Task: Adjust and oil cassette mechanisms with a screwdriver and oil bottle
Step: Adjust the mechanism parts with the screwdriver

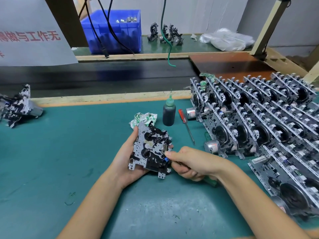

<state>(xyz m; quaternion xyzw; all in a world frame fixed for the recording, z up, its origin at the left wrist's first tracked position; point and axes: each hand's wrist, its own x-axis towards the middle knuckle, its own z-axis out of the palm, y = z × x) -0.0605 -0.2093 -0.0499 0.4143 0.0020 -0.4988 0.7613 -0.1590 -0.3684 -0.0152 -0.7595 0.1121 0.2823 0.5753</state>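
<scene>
- Left hand (128, 157) is cupped under one cassette mechanism (151, 149), thumb along its left edge, holding it up just above the green table (69, 152) with the face toward the camera.
- Right hand (191, 163) is wrapped around a green-handled screwdriver (210, 181). Only the end of the handle pokes out behind the palm, and the fingertips sit right at the mechanism's right edge. The tip is hidden, so I can't tell what it's touching.
- One oil bottle (169, 114) stands upright on the table just beyond the held mechanism. It has dark contents, a green cap and a thin needle nozzle.
- A second screwdriver, the red-handled one (185, 125), lies flat on the table just right of the bottle, with nobody touching it.
- One crumpled rag (144, 119) with a green print sits just behind the held mechanism.
- To the right is a big batch of mechanisms (259, 121) standing on edge in packed rows. They overlap too much for an honest count.
- One more mechanism (17, 106) lies on its own at the far left edge of the table.
- Back shelf: one blue bin (114, 31) with small metal parts inside, roughly three small assemblies (164, 33) standing together, and one clear plastic bag (227, 39).
- One green cable (164, 31) and a couple of black ones (107, 28) hang down in front of the bin.
</scene>
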